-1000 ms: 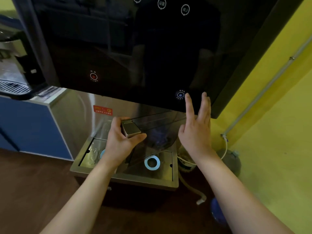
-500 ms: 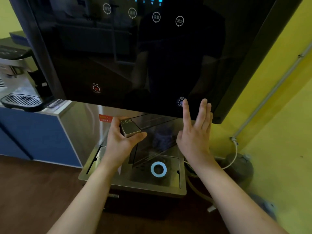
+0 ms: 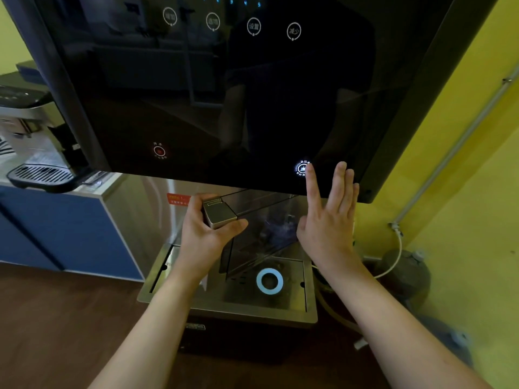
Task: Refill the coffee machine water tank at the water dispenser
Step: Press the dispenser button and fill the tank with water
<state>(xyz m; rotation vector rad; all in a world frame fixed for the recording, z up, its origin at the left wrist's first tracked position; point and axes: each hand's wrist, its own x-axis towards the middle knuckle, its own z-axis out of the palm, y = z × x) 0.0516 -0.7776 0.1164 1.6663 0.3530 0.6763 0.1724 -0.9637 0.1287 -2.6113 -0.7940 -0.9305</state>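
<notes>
My left hand (image 3: 206, 234) grips the silver handle block of the clear water tank (image 3: 261, 228), holding the tank under the black glass front of the water dispenser (image 3: 224, 94), above its steel drip tray (image 3: 230, 307). My right hand (image 3: 328, 217) is spread open beside the tank, and its index fingertip rests on the glowing white touch button (image 3: 302, 168) at the panel's lower right. A red-lit button (image 3: 159, 151) sits on the lower left of the panel. Whether water is flowing into the tank cannot be made out.
The coffee machine (image 3: 31, 141) stands on a blue cabinet (image 3: 64, 228) to the left. A blue-white ring (image 3: 269, 280) marks the drip tray. A yellow wall (image 3: 463, 206) with a grey pipe (image 3: 455, 153) and hoses is on the right. Brown floor lies below.
My right index finger has risen from just below the white button onto it. The view has tilted upward, showing more of the panel. My left hand keeps holding the tank in place.
</notes>
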